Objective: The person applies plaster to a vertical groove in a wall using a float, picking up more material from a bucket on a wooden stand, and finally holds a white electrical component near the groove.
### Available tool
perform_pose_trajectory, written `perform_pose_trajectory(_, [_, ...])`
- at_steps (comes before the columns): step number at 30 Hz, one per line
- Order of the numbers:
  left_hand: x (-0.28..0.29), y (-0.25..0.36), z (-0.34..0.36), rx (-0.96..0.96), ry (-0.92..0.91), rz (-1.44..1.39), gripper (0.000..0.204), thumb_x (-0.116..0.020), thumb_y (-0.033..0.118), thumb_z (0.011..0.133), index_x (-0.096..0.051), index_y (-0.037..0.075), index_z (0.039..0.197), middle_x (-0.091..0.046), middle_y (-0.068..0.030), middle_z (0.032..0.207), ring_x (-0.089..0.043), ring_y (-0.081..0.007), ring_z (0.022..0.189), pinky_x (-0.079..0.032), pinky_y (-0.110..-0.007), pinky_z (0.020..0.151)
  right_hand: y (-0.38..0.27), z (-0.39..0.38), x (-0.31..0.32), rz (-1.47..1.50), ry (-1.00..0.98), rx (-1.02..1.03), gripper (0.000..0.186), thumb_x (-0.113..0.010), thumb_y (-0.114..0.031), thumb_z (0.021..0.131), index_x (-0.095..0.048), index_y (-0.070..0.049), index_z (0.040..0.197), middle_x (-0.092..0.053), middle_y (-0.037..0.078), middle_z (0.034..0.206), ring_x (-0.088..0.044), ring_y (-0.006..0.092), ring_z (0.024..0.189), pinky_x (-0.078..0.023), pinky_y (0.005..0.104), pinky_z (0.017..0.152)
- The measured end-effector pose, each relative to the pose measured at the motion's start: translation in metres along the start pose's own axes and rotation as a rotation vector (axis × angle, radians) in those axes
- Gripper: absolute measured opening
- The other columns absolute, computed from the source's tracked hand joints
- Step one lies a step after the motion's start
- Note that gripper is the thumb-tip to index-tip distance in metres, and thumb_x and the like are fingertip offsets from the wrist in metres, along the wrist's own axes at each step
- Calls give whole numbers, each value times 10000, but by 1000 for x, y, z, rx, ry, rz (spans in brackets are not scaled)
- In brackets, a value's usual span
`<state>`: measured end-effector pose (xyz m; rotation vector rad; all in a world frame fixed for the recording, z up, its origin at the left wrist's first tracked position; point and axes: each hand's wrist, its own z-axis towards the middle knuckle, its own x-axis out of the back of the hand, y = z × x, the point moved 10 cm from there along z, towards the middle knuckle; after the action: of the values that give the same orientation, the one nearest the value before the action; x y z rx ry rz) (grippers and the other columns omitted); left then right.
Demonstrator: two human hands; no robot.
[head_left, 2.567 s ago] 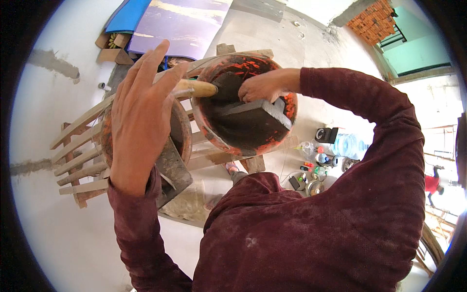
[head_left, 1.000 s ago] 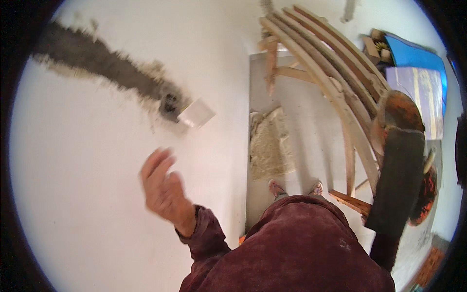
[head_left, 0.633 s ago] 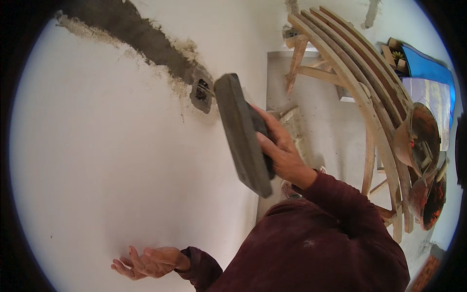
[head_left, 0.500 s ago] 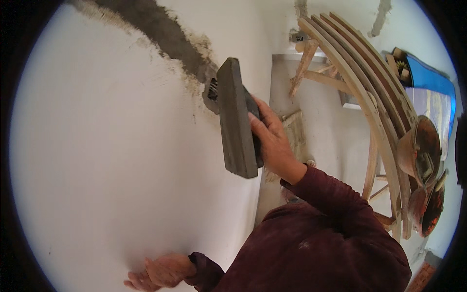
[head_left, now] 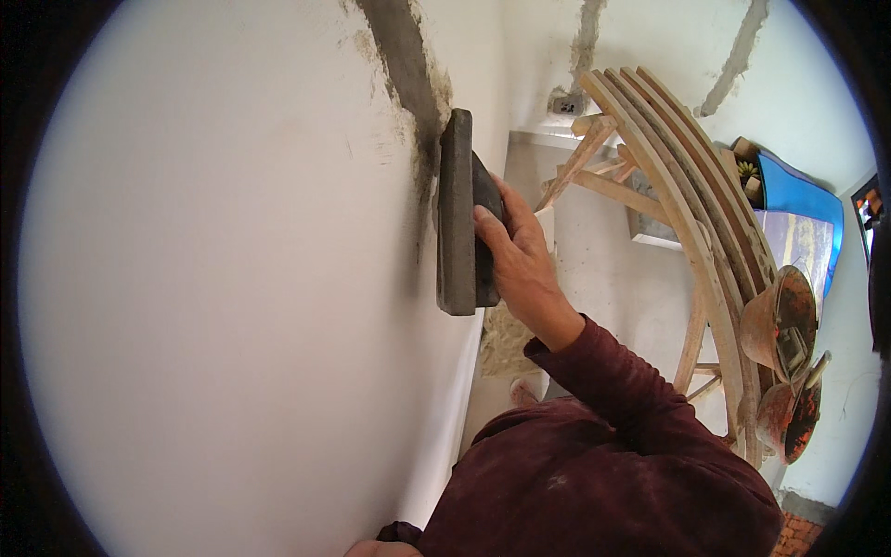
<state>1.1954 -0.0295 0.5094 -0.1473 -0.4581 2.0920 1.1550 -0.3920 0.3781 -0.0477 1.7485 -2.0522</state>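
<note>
My right hand point(head_left: 520, 255) is closed on a dark grey plastering float point(head_left: 455, 209), holding it upright at the white wall point(head_left: 232, 278), over the lower end of a rough strip of grey plaster point(head_left: 394, 65). The float hides what lies under it. At the bottom edge only a small part of my left hand point(head_left: 376, 548) shows; its fingers are out of sight.
At right, a wooden slatted trestle point(head_left: 668, 167) bears two stained buckets point(head_left: 761, 316) with tools. Behind it lie a blue sheet point(head_left: 798, 195) and a cardboard box point(head_left: 742, 148). The far wall has more patched strips point(head_left: 733, 56). A mat point(head_left: 506, 343) lies on the floor.
Earlier my right hand was inside a bucket. It has since brought the float to the wall and closer over the plaster strip. My left hand has dropped mostly out of view.
</note>
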Motion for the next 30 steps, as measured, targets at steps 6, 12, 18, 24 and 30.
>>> perform_pose_trajectory(6, [-5,2,-6,-68,-58,-8,482,-431,430,974,-516,161,1365,-364,-119,1529,-233,-307,1481,-79,-526,1227,-4,0,-12,-288,-50,117,514,-552,-185,989,-411,47,1426,-572,191,1277,-559,234,1161,-421,339,1026])
perform_pose_trajectory(12, [-13,5,-3,-48,-54,-18,496,-438,434,976,-511,141,1369,-376,-127,1517,-246,-315,1468,-93,-529,1220,-16,-50,5,-253,-154,-15,557,-554,-203,975,-387,51,1442,-533,264,1349,-549,307,1225,-402,377,1060])
perform_pose_trajectory(18, [-14,4,-3,-39,-31,-26,511,-445,439,977,-506,121,1372,-388,-136,1504,-260,-322,1456,-106,-532,1212,-28,19,14,-298,-55,100,541,-555,-211,966,-419,75,1404,-570,278,1290,-596,344,1140,-458,385,997])
perform_pose_trajectory(24, [-16,1,-6,-27,-28,-26,527,-452,444,979,-502,101,1376,-400,-144,1492,-274,-329,1444,-119,-534,1204,-25,2,-4,-401,-269,69,529,-571,-207,947,-474,45,1402,-584,192,1328,-544,222,1214,-392,330,1059])
perform_pose_trajectory(30, [-18,2,-7,-30,-33,-19,544,-459,449,980,-497,81,1379,-411,-152,1479,-288,-336,1431,-133,-537,1196,-24,-30,19,-260,-207,-25,544,-580,-211,934,-471,37,1406,-591,210,1316,-559,235,1202,-397,341,1057])
